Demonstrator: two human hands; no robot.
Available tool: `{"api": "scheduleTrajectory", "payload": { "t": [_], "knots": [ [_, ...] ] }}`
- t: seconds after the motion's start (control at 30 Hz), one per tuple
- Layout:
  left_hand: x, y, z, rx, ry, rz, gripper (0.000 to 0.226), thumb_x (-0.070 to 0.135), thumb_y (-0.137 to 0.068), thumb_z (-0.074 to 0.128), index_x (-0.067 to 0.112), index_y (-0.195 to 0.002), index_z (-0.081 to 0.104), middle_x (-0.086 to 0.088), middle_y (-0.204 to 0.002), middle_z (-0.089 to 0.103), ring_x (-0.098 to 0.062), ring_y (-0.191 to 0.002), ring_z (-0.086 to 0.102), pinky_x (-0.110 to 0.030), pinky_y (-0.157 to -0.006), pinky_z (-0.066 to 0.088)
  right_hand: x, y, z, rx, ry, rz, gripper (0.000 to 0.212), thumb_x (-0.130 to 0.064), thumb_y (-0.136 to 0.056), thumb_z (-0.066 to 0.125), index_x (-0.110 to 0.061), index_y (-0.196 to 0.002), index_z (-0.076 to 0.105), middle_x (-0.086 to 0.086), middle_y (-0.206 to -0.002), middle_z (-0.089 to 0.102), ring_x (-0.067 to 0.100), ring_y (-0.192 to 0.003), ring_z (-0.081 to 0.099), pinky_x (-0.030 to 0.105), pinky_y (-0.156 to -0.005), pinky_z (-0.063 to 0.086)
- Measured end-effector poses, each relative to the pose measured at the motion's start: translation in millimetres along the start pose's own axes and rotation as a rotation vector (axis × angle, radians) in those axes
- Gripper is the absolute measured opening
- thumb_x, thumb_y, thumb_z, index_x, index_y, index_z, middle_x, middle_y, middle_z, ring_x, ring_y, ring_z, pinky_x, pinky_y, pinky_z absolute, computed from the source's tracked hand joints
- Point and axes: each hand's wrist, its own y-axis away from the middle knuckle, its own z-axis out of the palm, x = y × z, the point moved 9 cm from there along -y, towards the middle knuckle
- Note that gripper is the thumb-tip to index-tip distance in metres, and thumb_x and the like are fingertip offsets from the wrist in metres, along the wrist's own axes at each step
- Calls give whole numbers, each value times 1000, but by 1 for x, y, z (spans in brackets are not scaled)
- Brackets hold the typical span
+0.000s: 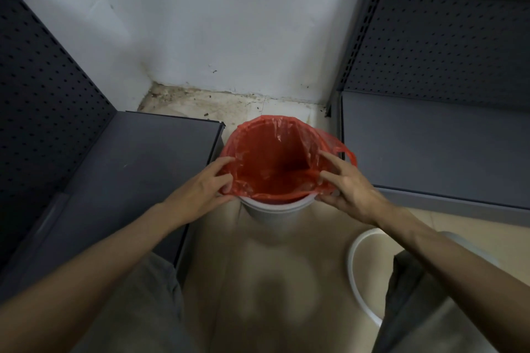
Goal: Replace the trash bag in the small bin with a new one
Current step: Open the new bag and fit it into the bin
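A small white bin [275, 210] stands on the floor between two shelf units. A red plastic bag [275, 160] lines it, its mouth spread open and draped over the rim; one handle loop [348, 153] hangs off the right side. My left hand [206, 183] pinches the bag's edge at the left of the rim. My right hand [348, 183] grips the bag's edge at the right of the rim, fingers spread over the plastic. The near rim of the bin shows bare white below the bag.
Dark grey shelf bases flank the bin, one at the left [137, 169] and one at the right [436, 146], with pegboard backs. A white wall [229, 23] stands behind. A white ring [354, 266] lies on the beige floor near my right knee.
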Motion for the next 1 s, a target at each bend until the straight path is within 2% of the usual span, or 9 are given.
{"api": "scheduleTrajectory", "payload": {
  "t": [0.1,0.2,0.3,0.4,0.5,0.63,0.83,0.9,1.0],
  "knots": [
    [-1,-1,-6,62,-38,-7,25,24,-86,70,17,-76,48,-10,-152,31,-26,-131,47,-33,-93,53,-5,1,-17,153,129,4,28,-33,-90,62,-23,-116,62,16,-133,48,34,-117,50,45,-98,42],
    [14,2,-9,84,-196,68,23,25,-83,72,13,-74,55,-15,-138,46,-27,-120,53,-24,-85,49,-21,5,-22,223,194,-61,19,-28,-93,58,-20,-110,55,11,-105,52,27,-90,50,39,-77,43],
    [22,7,-10,101,-253,83,18,18,-80,74,10,-75,59,-13,-120,55,-24,-104,58,-22,-71,52,-23,9,-13,194,191,-66,22,-26,-93,57,-15,-110,51,7,-97,53,22,-82,49,38,-73,46],
    [19,12,-6,103,-231,37,20,15,-78,77,11,-80,58,-12,-120,53,-24,-106,56,-16,-68,47,-19,14,-7,139,180,-48,25,-24,-92,59,-15,-115,55,6,-97,55,21,-80,52,35,-74,47],
    [19,14,-4,104,-196,3,18,17,-78,75,11,-81,59,-13,-124,53,-25,-110,57,-19,-72,48,-13,20,7,36,168,-36,15,-30,-90,58,-21,-99,65,1,-100,57,19,-85,56,36,-79,50],
    [16,17,3,67,-159,-25,16,17,-77,77,12,-76,63,-14,-131,49,-25,-111,60,-19,-80,47,-7,23,20,-21,208,-7,24,-38,-93,51,-28,-96,73,0,-110,60,18,-97,59,35,-88,49],
    [10,13,12,8,-86,-110,18,19,-81,77,14,-70,64,-10,-144,37,-25,-127,48,-31,-83,56,-7,14,23,-48,218,59,39,-42,-91,37,-26,-98,72,8,-113,60,26,-101,59,38,-91,48],
    [9,11,13,-13,-66,-142,15,21,-82,76,16,-70,67,-8,-148,35,-25,-132,44,-33,-85,56,-3,12,28,-106,227,111,35,-40,-90,41,-27,-101,71,7,-118,57,26,-108,56,37,-99,43],
    [4,13,14,16,70,-204,5,20,-83,74,21,-79,76,0,-155,28,-15,-143,27,-37,-106,44,0,13,25,-121,37,208,31,-29,-83,56,-26,-110,72,5,-130,49,25,-121,48,33,-107,35]
  ]
}}
